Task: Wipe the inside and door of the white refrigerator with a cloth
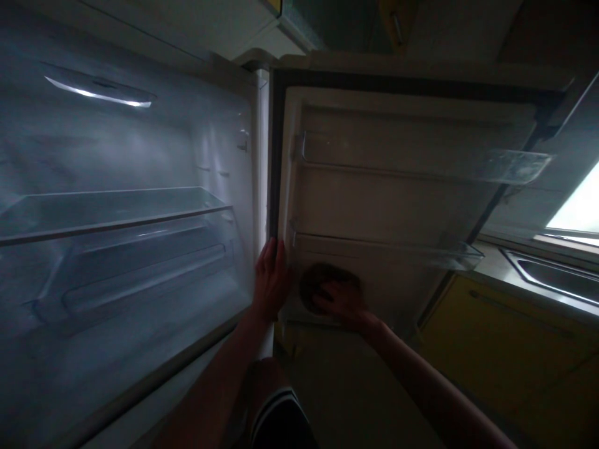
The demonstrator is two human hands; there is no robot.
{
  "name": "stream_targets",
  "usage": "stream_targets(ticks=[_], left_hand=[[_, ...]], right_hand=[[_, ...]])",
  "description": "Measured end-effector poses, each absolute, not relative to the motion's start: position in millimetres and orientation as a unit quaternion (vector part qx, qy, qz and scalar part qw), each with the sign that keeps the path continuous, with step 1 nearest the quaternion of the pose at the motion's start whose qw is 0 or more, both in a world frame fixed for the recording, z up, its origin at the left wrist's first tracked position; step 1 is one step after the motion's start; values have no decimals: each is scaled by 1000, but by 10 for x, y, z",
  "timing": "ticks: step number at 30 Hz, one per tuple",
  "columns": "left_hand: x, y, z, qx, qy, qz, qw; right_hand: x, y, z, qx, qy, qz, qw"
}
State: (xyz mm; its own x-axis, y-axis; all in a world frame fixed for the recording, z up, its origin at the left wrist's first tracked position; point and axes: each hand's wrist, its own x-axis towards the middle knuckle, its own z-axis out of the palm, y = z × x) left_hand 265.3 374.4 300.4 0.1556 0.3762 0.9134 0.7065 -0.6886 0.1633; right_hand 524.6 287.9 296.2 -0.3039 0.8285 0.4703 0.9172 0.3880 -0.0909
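A fridge stands open, its door swung out to the right. Low on the inner face of that door, my right hand presses a dark, bunched cloth against the panel; its fingers are spread over the cloth, and the dim light blurs the details. At the hinge side, my left hand rests on the dark door seal with its fingers stretched upward, holding nothing.
Inside the lit fridge are a glass shelf and a clear drawer. Two clear door racks, an upper one and a lower one, jut from the door. Behind it are a yellow cabinet and a sink. My knee is below.
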Motion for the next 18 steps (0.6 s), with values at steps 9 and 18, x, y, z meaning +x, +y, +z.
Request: stream_targets(ticks=[9, 18], left_hand=[[2651, 3834, 3033, -749, -325, -553, 168], [2502, 3969, 3375, -791, -282, -522, 146]], right_hand=[[4967, 3104, 2963, -513, -774, -237, 286], [4853, 3233, 3100, -555, -750, -212, 290]])
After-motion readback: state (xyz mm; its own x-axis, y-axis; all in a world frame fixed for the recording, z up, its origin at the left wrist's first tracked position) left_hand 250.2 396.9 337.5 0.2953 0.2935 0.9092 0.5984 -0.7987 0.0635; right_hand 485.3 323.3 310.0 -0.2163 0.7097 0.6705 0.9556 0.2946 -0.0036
